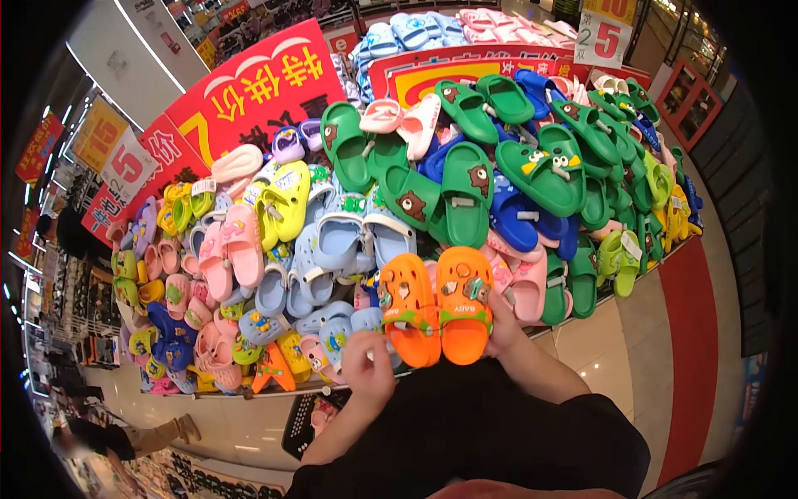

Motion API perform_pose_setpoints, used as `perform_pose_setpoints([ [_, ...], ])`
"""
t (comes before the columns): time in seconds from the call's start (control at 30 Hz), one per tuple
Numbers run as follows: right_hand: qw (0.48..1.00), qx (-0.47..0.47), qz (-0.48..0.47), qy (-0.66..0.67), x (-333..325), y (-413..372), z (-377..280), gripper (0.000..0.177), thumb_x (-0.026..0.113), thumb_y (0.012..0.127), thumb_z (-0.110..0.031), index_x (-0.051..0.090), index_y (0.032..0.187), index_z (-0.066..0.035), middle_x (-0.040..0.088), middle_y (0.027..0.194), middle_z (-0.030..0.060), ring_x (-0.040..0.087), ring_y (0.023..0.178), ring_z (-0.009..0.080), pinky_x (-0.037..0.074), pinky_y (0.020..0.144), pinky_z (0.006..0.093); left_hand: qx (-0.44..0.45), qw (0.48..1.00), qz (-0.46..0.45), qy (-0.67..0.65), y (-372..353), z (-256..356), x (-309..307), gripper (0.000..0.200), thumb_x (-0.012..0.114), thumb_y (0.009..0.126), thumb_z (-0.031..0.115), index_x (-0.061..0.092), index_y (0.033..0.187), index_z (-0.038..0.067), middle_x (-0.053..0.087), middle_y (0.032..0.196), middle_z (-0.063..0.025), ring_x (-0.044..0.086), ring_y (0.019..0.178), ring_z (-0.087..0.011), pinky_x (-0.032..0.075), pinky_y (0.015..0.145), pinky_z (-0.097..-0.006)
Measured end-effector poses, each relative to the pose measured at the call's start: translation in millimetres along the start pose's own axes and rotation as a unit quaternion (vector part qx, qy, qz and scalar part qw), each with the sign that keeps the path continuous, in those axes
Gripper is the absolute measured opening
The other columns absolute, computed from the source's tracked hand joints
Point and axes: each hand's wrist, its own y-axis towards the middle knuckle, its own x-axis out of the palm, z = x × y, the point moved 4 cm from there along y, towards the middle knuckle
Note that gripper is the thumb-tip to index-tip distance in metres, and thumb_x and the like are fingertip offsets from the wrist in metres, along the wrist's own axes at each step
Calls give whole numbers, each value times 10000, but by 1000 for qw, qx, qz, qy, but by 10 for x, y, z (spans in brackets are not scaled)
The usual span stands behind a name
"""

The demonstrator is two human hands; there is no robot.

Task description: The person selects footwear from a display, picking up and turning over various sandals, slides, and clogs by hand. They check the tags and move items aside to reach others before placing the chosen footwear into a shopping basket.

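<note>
A pair of orange clogs [436,308] studded with little charms is held up over the front edge of the heaped worktop [241,392]. The right hand [504,328] has its grip closed on the pair's outer side. The left hand [366,366] sits just beside them, lower down, fingers curled; I cannot tell whether its grip holds anything. Green slippers [465,179] pile up behind, pink slippers [229,249] lie to the left, and a red sign [258,91] stands above.
</note>
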Motion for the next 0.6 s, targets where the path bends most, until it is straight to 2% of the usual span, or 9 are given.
perform_pose_setpoints([
  [0.07, 1000, 3, 8, 2, 74, 22, -19, 553, 414, 1005, -396, 325, 1438, -63, 478, 1391, 143, 509, 1248, 295, 432, 1044, 448, -85, 989, 97, -73, 24, -145, 26, 278, 473, 915, -20, 540, 1186, -14, 584, 1107, -105, 514, 839, -174, 412, 751, -239],
  [0.13, 1000, 0, 18, 5, 135, 50, -21, 543, 399, 1011, -393, 328, 1437, -64, 477, 1393, 142, 510, 1247, 291, 431, 1045, 443, -290, 942, 27, -165, 85, -247, 118, 395, 425, 982, 99, 403, 1367, 8, 522, 1271, -108, 531, 1015, -185, 430, 869, -273],
  [0.2, 1000, 4, 6, -11, 193, 102, -22, 518, 390, 1018, -369, 334, 1434, -67, 481, 1390, 140, 514, 1244, 279, 436, 1041, 435, -327, 825, -55, -457, 89, -294, 305, 469, 380, 1031, 262, 321, 1435, 32, 504, 1332, -139, 479, 1264, -255, 379, 1073, -413],
  [0.27, 1000, -1, -23, -10, 269, 93, -21, 505, 381, 1022, -361, 337, 1431, -69, 490, 1383, 136, 521, 1237, 269, 446, 1030, 428, -355, 772, -54, -525, 159, -130, 368, 426, 409, 1021, 238, 365, 1390, 29, 512, 1311, -138, 518, 1212, -253, 413, 1038, -405],
  [0.3, 1000, -6, -13, -14, 306, 103, -35, 509, 377, 1023, -369, 337, 1432, -70, 493, 1380, 133, 526, 1231, 268, 450, 1025, 427, -355, 773, -53, -523, 171, -103, 376, 426, 409, 1021, 238, 365, 1390, 29, 512, 1311, -138, 518, 1212, -253, 413, 1038, -405],
  [0.37, 1000, -14, 2, -14, 326, 98, -38, 514, 356, 1026, -384, 335, 1433, -72, 499, 1377, 126, 536, 1219, 266, 459, 1014, 428, -332, 861, -35, -383, 170, -78, 311, 400, 467, 990, 192, 380, 1347, 34, 522, 1287, -137, 548, 1174, -250, 450, 996, -404],
  [0.4, 1000, -14, 2, -14, 338, 105, -47, 514, 356, 1026, -384, 335, 1433, -72, 499, 1377, 126, 536, 1219, 266, 459, 1014, 428, -332, 861, -35, -384, 179, -64, 307, 400, 467, 990, 192, 380, 1347, 34, 522, 1287, -137, 548, 1174, -250, 450, 996, -404],
  [0.47, 1000, -27, 14, 5, 351, 84, -60, 505, 349, 1023, -378, 367, 1418, -64, 517, 1358, 129, 547, 1204, 272, 467, 1005, 423, -300, 859, -24, -413, 186, -10, 288, 484, 493, 972, 97, 263, 1392, 27, 518, 1290, -147, 549, 1153, -206, 469, 967, -355],
  [0.6, 999, -26, 0, 22, 344, 56, -93, 490, 341, 1017, -355, 408, 1392, -47, 534, 1340, 136, 555, 1194, 276, 461, 1009, 422, -274, 900, -57, -334, 224, 101, 260, 451, 502, 963, 73, 277, 1353, 45, 555, 1239, -139, 584, 1086, -190, 492, 923, -343],
])
